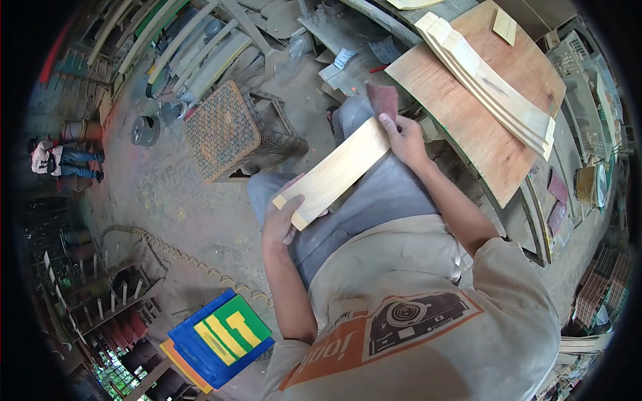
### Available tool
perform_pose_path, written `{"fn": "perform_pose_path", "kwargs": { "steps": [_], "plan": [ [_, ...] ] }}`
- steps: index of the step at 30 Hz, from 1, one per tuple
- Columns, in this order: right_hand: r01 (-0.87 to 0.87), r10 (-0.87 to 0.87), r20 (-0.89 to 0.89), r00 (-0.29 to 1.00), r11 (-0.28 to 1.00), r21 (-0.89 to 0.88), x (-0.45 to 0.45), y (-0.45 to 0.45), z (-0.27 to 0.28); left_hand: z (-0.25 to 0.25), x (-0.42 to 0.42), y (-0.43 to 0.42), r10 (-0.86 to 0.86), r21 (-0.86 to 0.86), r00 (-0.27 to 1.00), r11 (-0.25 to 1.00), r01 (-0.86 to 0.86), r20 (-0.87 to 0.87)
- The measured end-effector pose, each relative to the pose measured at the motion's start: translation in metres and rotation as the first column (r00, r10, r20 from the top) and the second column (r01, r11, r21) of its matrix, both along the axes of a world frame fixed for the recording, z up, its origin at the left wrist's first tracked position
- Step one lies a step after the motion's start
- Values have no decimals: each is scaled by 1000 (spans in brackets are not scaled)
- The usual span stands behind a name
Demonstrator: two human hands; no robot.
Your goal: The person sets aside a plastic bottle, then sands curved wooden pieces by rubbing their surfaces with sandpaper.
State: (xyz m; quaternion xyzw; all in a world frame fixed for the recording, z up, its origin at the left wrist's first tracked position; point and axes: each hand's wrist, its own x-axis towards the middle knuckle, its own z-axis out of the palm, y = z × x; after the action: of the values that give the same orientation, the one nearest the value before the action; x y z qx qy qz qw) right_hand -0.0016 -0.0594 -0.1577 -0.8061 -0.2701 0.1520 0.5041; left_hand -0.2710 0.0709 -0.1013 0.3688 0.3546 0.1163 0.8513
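Observation:
A pale, slightly curved wooden slat [341,175] lies slantwise over my lap. My left hand [281,217] grips its near end, thumb on top and fingers underneath. At the far end, my right hand [404,138] is closed on a reddish-brown piece of sandpaper [383,101], which sticks up past the slat's end. The right thumb and fingers are by the slat's edge; whether they also grip the wood I cannot tell. To the right, a stack of similar slats [485,83] rests on a plywood sheet [418,75].
A woven-top stool [221,130] stands ahead left, near a metal pot [144,131]. Painted boards [231,334] and a coiled hose [200,267] lie at lower left. Folded sandpaper [556,200] and a can [587,186] are at right. Another person [63,159] is far left.

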Motion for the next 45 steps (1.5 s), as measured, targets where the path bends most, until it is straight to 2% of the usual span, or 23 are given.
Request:
{"fn": "perform_pose_path", "kwargs": {
  "steps": [1, 3, 5, 7, 9, 10, 12, 16, 18, 19, 21, 22, 23, 25, 26, 28, 31, 33, 39, 41, 42, 44, 45],
  "plan": [
    [0, 0, 0, 1000, 1000, 1, 2, 1, 4, 2, -1, -2, 0, 1, 1000, 1000, 0, 0],
    [69, -68, 34, 997, 996, -54, 4, 5, 35, 5, -3, -8, -54, 301, 997, 951, 66, -48],
    [106, -105, 82, 991, 994, -10, 4, 14, 50, 21, -2, -14, -55, 371, 997, 926, 72, -55],
    [177, -209, 188, 960, 969, 174, 9, 26, 55, 36, 0, -21, -51, 439, 997, 895, 73, -61],
    [169, -206, 236, 950, 972, 165, 13, 34, 72, 45, 5, -28, 130, 457, 989, 885, -85, -68],
    [174, -207, 246, 947, 973, 150, 15, 36, 83, 48, 7, -30, 137, 460, 988, 883, -92, -65],
    [170, -213, 238, 948, 967, 189, 15, 40, 108, 54, 15, -29, 381, 657, 916, 723, -213, -122],
    [136, -179, 341, 923, 980, 146, 23, 42, 131, 49, 25, -17, 501, 738, 865, 596, -316, -35],
    [81, -125, 389, 913, 989, 128, 27, 44, 142, 52, 23, -4, 135, 686, 935, 715, 137, -327],
    [25, -65, 428, 902, 995, 99, 28, 43, 148, 51, 27, -1, 134, 683, 936, 718, 136, -326],
    [-55, 22, 481, 876, 997, 55, 27, 47, 160, 51, 44, 11, -327, 589, 867, 638, 496, -375],
    [-130, 103, 526, 844, 991, 14, 25, 51, 165, 45, 56, 14, -433, 600, 831, 578, 554, -350],
    [-129, 101, 530, 842, 991, 17, 23, 54, 169, 45, 69, 11, -432, 604, 832, 575, 552, -349],
    [-247, 204, 614, 763, 969, -14, 18, 61, 176, 48, 98, 3, -476, 506, 874, 732, 457, -101],
    [-268, 239, 594, 768, 963, -41, 15, 63, 179, 52, 112, 2, -482, 508, 871, 728, 460, -98],
    [-312, 282, 583, 762, 949, -50, 17, 67, 175, 62, 136, 5, -355, 479, 928, 837, 264, 110],
    [-373, 360, 524, 772, 924, -85, 15, 68, 173, 72, 156, 15, -275, 435, 944, 883, 175, 180],
    [-353, 347, 490, 800, 932, -84, 20, 70, 169, 73, 155, 12, -298, 451, 942, 870, 201, 155],
    [-232, 276, 518, 810, 961, -150, 64, 76, 166, 40, 101, -19, -530, 463, 845, 734, 497, -66],
    [-223, 275, 535, 799, 961, -161, 76, 77, 159, 30, 79, -25, -549, 239, 827, 825, 512, 121],
    [-204, 267, 505, 821, 963, -178, 77, 78, 157, 29, 70, -29, -544, 235, 830, 829, 508, 122],
    [-216, 285, 468, 836, 957, -196, 78, 84, 150, 28, 56, -34, -497, -11, 850, 862, 507, 175],
    [-229, 297, 462, 835, 953, -199, 77, 88, 146, 25, 54, -36, -486, -17, 857, 868, 496, 173]
  ]
}}
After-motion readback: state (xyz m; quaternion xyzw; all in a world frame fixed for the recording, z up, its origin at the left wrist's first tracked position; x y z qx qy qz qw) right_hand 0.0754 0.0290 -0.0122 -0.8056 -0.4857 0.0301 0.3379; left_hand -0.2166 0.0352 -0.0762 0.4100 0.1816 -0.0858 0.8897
